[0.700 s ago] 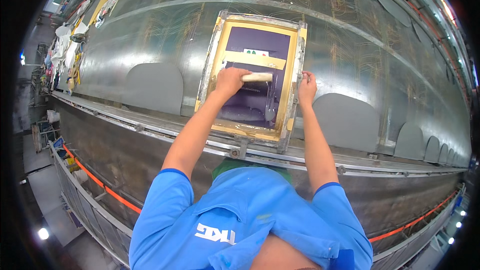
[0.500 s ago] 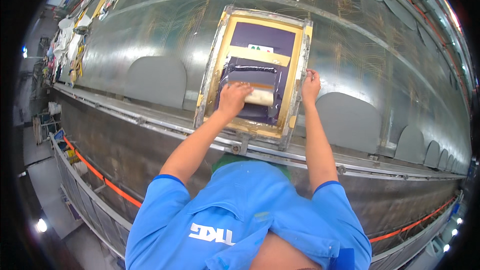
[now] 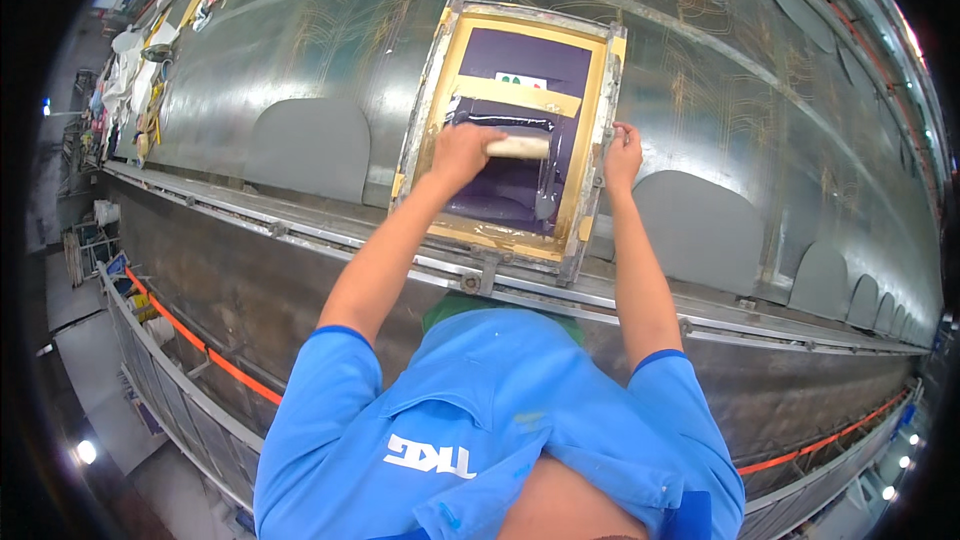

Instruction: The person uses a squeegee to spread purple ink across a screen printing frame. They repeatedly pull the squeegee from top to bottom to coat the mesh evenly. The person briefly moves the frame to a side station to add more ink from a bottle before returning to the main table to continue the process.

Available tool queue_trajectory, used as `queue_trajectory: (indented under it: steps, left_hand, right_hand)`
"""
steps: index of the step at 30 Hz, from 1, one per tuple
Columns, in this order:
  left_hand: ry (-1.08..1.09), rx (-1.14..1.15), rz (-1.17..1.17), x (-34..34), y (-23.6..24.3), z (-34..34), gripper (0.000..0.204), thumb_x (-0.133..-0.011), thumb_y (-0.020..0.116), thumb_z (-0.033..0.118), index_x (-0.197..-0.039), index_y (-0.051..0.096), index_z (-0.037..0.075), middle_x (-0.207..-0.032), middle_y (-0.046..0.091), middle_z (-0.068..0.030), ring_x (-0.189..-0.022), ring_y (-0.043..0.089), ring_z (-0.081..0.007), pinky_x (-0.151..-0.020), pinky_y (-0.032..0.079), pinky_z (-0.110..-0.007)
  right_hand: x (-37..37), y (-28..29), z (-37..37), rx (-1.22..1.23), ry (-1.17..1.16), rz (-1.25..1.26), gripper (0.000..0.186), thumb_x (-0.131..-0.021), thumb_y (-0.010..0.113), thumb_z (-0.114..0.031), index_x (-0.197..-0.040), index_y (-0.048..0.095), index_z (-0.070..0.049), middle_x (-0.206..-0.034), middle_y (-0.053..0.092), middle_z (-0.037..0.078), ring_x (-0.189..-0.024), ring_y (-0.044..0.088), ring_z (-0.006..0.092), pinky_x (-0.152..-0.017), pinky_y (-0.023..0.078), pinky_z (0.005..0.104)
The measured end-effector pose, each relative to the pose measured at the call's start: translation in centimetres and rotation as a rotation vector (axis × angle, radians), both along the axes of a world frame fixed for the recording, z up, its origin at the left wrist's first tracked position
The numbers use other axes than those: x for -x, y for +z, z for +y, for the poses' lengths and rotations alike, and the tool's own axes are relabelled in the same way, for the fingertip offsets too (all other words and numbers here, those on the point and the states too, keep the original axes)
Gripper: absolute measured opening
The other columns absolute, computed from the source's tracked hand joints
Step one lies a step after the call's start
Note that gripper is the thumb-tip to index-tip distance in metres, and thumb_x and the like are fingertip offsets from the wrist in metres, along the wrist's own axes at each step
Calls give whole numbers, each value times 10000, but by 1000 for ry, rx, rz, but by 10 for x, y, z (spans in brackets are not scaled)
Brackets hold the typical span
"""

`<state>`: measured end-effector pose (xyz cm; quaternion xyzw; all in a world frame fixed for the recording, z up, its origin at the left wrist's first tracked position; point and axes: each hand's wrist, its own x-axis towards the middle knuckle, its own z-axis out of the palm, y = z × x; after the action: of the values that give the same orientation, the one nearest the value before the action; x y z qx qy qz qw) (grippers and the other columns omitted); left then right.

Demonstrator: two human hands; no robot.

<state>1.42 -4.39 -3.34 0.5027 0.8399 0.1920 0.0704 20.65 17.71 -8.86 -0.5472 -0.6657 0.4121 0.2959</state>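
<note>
Here, from my head camera, the landmark is the rectangular screen-printing frame with its metal rim and yellow-taped border (image 3: 605,130), lying flat on the long grey table (image 3: 300,50). Inside that frame, near its middle, is the squeegee with a pale wooden handle (image 3: 520,147), set crosswise over the dark purple mesh (image 3: 515,60) with a glossy band of dark ink just beyond it.

My left hand (image 3: 462,152) is wrapped over the left end of the handle, fingers curled tight around it and pressed together, arm stretched almost straight from the near side of the frame. My right hand (image 3: 622,148) rests on the frame's right rail, fingers bent over the metal edge and gripping it, forearm running up alongside the frame's right corner.

I judge the squeegee light and stiff, its blade rubbery, its handle likely slick where ink has crept; the bare wood is the place to hold. The frame seems rigid, its mesh taut and easily damaged, so I take it by the rail only.

Grey rounded fabric pieces (image 3: 310,148) lie left and right of the frame.
</note>
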Motion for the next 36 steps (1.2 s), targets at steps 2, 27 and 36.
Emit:
queue_trajectory:
  steps: [2, 27, 36]
  left_hand:
    - [-23, 112, -51, 18, 7, 30, 417, -779, 648, 50, -1093, 755, 303, -966, 733, -76, -846, 686, -299, -727, 518, -442]
    - [-21, 263, -24, 34, 19, 59, 452, -745, 722, 98, -1137, 743, 323, -964, 732, -113, -881, 700, -294, -795, 558, -406]
    - [-144, 5, 123, -48, -10, -35, 420, -770, 610, -7, -1108, 741, 206, -1109, 733, -2, -1030, 669, -199, -813, 466, -398]
  right_hand:
    - [-2, -1, 3, 35, 10, -19, 216, -999, 540, -251, -1085, 668, -101, -958, 716, 131, -817, 651, 264, -782, 491, 395]
    - [1, 5, 4, 56, -10, -16, 208, -1005, 521, -204, -1065, 653, -56, -849, 681, 141, -785, 645, 259, -749, 491, 383]
    - [-3, -26, 13, 12, 34, 104, 217, -1007, 525, -216, -1061, 661, -56, -912, 695, 141, -783, 628, 234, -749, 491, 368]
